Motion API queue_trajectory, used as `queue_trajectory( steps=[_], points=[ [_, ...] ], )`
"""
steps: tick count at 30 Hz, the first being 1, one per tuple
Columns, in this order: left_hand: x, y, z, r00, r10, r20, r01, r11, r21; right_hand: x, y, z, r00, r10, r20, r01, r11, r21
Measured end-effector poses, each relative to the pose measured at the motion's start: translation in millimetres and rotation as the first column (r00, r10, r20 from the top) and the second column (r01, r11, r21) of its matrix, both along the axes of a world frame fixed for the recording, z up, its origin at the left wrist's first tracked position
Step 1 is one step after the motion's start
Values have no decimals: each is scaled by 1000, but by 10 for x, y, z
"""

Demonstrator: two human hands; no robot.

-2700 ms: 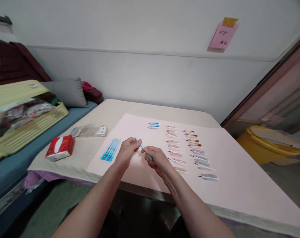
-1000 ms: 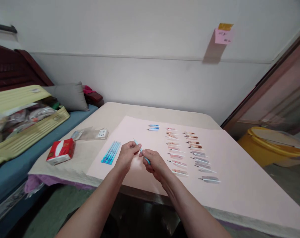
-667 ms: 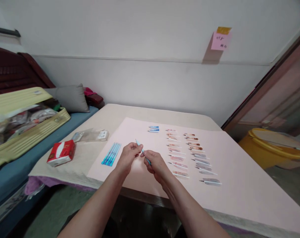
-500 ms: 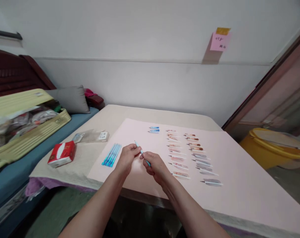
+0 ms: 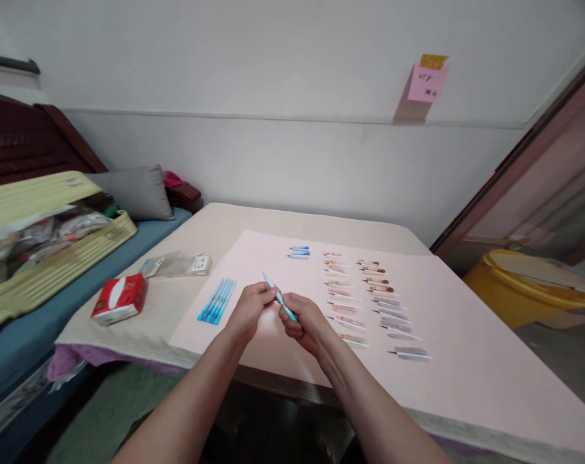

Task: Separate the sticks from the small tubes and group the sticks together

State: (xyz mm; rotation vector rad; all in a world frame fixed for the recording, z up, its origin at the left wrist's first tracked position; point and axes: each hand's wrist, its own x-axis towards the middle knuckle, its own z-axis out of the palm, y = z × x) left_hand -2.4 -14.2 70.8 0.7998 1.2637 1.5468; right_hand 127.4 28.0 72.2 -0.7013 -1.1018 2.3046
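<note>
Pinching slim light-blue pen (image 5: 268,280) w/ L hand (image 5: 250,310) nr upper end, gripping lower end in R hand (image 5: 304,320). Can see row of slim blue pens (image 5: 218,301) just L of hands, pink-and-white pens (image 5: 345,309) to R, bright-blue pens (image 5: 300,248) beyond.

This looks like a home, a lived-in room! Over on the left, there's the giveaway: dark wooden furniture (image 5: 12,142), bed or settee, hard to call, with a blue pad (image 5: 167,230) and a grey pillow (image 5: 135,193) resting on it. Bagged stuff (image 5: 75,225) pokes out of a yellow case (image 5: 36,185) right there too. Now the table (image 5: 292,214), by a plain white wall (image 5: 273,58), dressed in beige with purple cloth (image 5: 82,356) showing underneath, a red tissue pack (image 5: 121,298) sitting near the edge. Up high, a handwritten pink note (image 5: 426,84), taped on; far right, a yellow tub (image 5: 490,285)!
</note>
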Motion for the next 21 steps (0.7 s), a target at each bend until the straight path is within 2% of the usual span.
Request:
queue_trajectory(
  steps=[3, 6, 8, 13, 18, 21],
  points=[
    [-5, 3, -9, 997, -33, 64, 34, 999, -16, 13, 11, -4, 1000, 11, -15, -12, 996, -93],
    [-3, 1, -24, 991, -60, 123, 63, 998, -21, -6, 18, -32, 1000, 15, -17, -17, 992, -125],
    [4, -6, -29, 990, -61, 128, 66, 997, -38, -26, 21, -52, 1000, -3, -15, 2, 997, -80],
    [43, -23, -45, 999, 51, 19, -50, 998, -49, -55, 14, -57, 994, -103, 24, 100, 992, 82],
    [90, -21, -49, 1000, 9, 25, -9, 1000, -24, -36, 9, -62, 995, -89, 45, 85, 993, 82],
    [118, -23, -30, 998, -16, 67, 18, 1000, -21, -47, 14, -98, 990, -131, 56, 128, 990, 54]
  ],
)
